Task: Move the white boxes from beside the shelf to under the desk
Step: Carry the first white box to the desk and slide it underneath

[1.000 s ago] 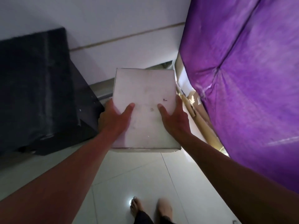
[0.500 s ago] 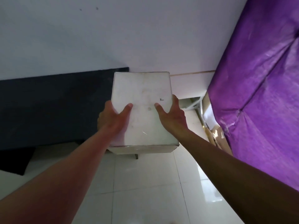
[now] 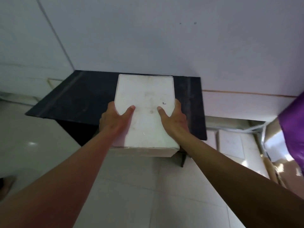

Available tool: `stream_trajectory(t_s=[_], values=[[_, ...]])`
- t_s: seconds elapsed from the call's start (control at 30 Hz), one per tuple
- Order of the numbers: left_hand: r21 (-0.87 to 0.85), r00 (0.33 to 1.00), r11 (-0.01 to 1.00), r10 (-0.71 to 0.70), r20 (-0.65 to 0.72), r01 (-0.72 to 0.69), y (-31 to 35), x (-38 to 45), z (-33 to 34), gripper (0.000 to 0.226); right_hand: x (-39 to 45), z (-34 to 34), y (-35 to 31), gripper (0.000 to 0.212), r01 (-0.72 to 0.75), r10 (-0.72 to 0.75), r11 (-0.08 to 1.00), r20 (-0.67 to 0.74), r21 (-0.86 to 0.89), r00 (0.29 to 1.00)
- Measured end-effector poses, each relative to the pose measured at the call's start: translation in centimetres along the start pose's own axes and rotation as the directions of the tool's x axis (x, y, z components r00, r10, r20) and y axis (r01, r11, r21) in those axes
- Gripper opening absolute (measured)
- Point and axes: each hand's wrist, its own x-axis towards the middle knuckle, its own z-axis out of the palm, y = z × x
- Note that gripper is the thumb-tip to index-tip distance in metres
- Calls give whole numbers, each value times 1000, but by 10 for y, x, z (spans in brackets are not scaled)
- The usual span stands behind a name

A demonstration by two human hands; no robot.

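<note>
I carry a white box (image 3: 144, 99) in the air at the centre of the view, over the black desk (image 3: 74, 96). My left hand (image 3: 113, 119) grips its left side, thumb lying on the lid. My right hand (image 3: 174, 117) grips the right side the same way. The fingers of both hands are hidden under the box. More white boxes (image 3: 232, 145) lie on the floor to the right of the desk, beside the purple-covered shelf (image 3: 292, 125).
The desk stands against a white wall (image 3: 148, 38); one dark desk leg (image 3: 182, 159) shows below the box. Glossy white floor tiles (image 3: 139, 195) spread in front. Brown cardboard (image 3: 283, 170) lies at the far right.
The view swung left, away from the purple cover, and the whole desk top came into sight. The box stayed in both hands and now hangs over the desk's middle.
</note>
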Motion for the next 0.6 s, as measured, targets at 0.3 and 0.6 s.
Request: stream_trajectory(t_s=[0.3,0.6], values=[[18,996,998,-57,-67,59,-85,61,-77,62,5,127,-55,79,9,-7,1000,76,-25,997],[36,993,994,-96,-69,99,-140,147,-107,64,47,219,-93,76,-13,13,1000,98,-9,995]])
